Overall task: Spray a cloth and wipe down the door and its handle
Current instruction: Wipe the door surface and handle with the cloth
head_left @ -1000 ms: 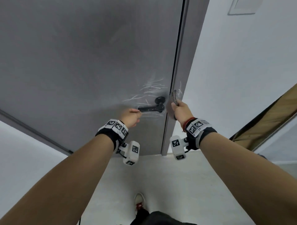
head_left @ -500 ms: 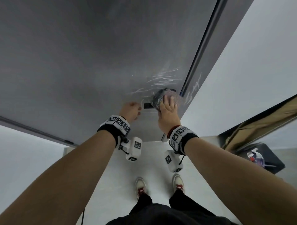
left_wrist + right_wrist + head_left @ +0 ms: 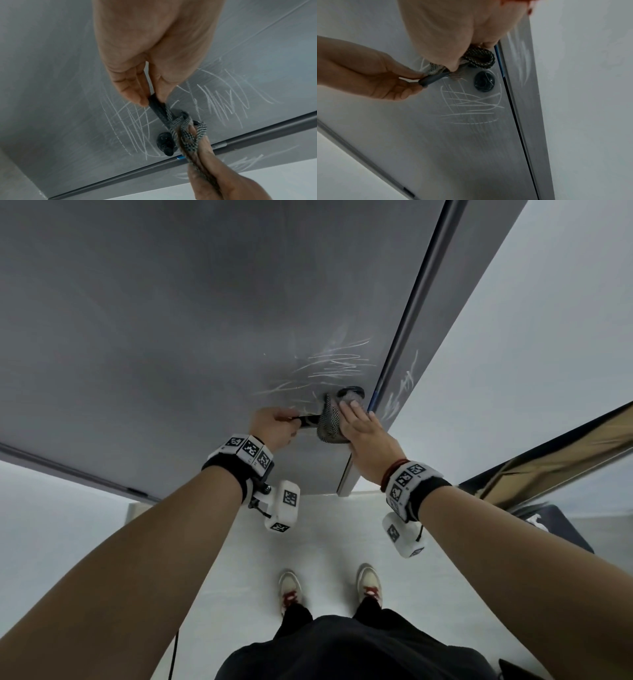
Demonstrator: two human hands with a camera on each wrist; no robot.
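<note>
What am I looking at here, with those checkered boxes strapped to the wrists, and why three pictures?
No machine: a person cleaning a grey door. One camera sits on the head looking down; the white boxes are cameras on each wrist, giving two close-ups. The left hand pinches the free end of the black lever handle. The right hand presses a checked cloth around the handle near its base. White scribbles mark the door around the round lock. The floor shows the person's shoes.
</note>
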